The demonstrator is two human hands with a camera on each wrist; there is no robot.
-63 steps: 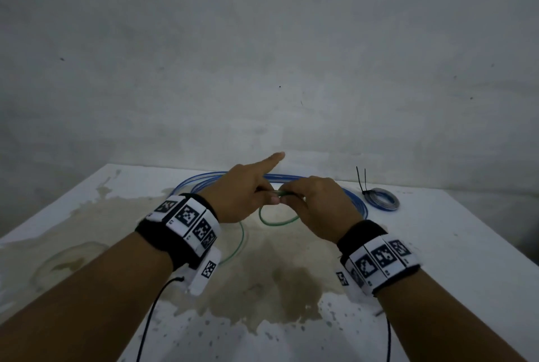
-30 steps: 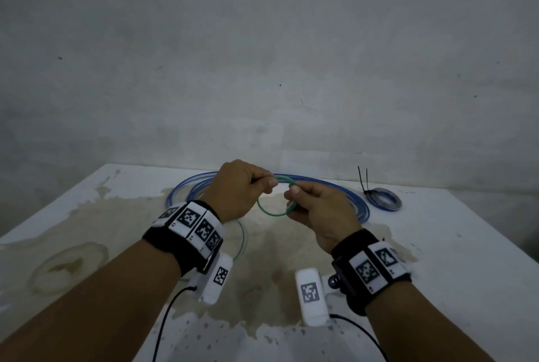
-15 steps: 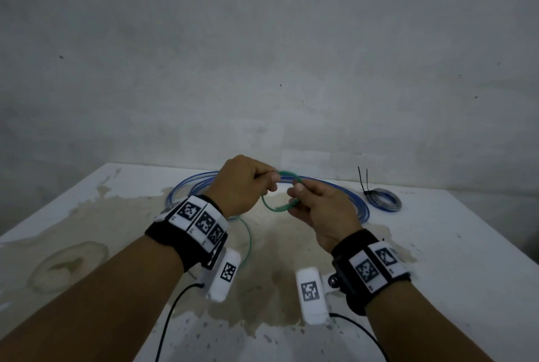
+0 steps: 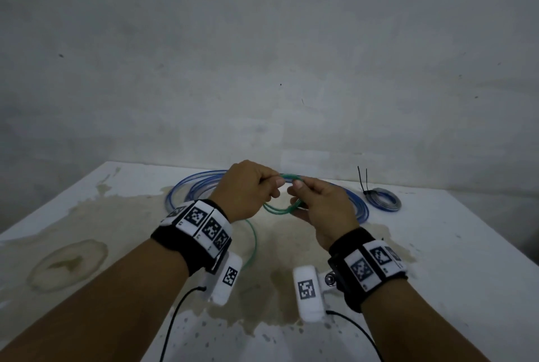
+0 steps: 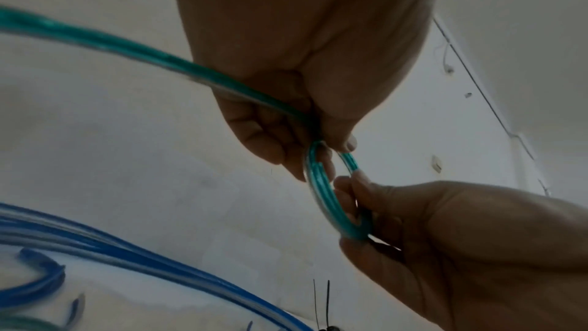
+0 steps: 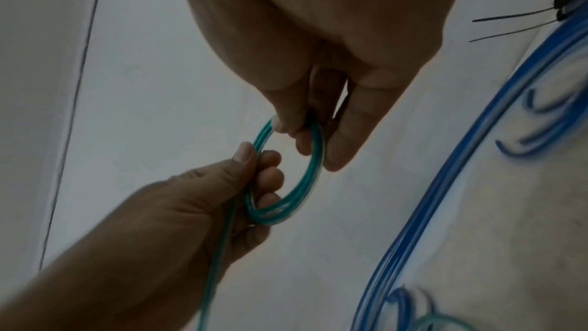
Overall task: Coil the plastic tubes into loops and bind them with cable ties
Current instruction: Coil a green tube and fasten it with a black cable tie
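Stained white bench (image 4: 437,245) against grey wall. Both hands raised above it: left hand (image 4: 248,189) and right hand (image 4: 323,207) each pinch the small green tube coil (image 4: 281,209); its tail drops benchward. Blue tube (image 4: 360,204) loose behind; bound coil (image 4: 383,202) far right.

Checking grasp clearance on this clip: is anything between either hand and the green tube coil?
Nothing visible. The left hand and right hand both pinch the green tube coil directly, above the table.
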